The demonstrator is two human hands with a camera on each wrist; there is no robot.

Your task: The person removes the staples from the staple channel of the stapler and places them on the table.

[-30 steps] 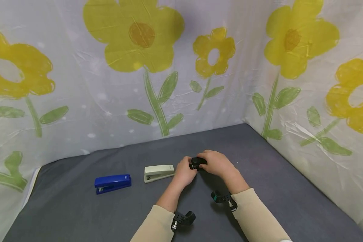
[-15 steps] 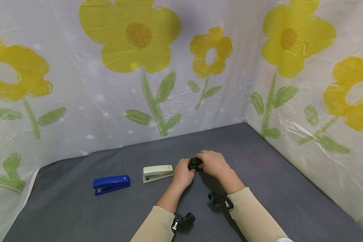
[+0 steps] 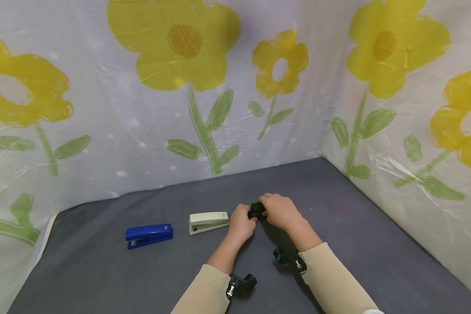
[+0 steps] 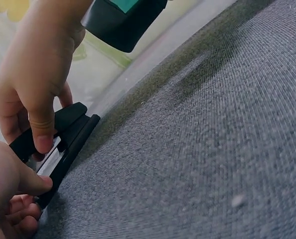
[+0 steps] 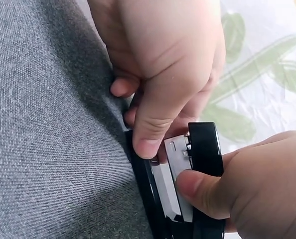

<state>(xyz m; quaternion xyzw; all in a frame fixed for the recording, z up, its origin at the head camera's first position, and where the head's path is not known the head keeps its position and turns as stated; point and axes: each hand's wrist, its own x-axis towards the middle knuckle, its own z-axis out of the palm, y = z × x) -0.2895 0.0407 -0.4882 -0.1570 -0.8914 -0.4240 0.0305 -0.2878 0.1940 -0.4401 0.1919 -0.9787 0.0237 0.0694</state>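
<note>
Both hands hold a black stapler (image 3: 256, 209) low over the grey cloth. My left hand (image 3: 241, 222) grips one end, its thumb pressed along the base in the left wrist view. My right hand (image 3: 279, 210) holds the top arm from the other side. Seen by the right wrist camera, the stapler (image 5: 205, 147) has its top arm raised from the base, with the silver metal channel (image 5: 179, 149) showing between. The right thumb touches that metal. Fingers hide much of the stapler's body.
A cream stapler (image 3: 209, 218) lies just left of my left hand. Farther left is a blue stapler (image 3: 149, 231). Grey cloth (image 3: 102, 279) covers the table. Flower-printed sheets (image 3: 141, 131) stand along the back and right sides.
The hands stay in nearly the same place on the black stapler, which turns slightly between them. The cream and blue staplers have not moved; the head view shifts a little.
</note>
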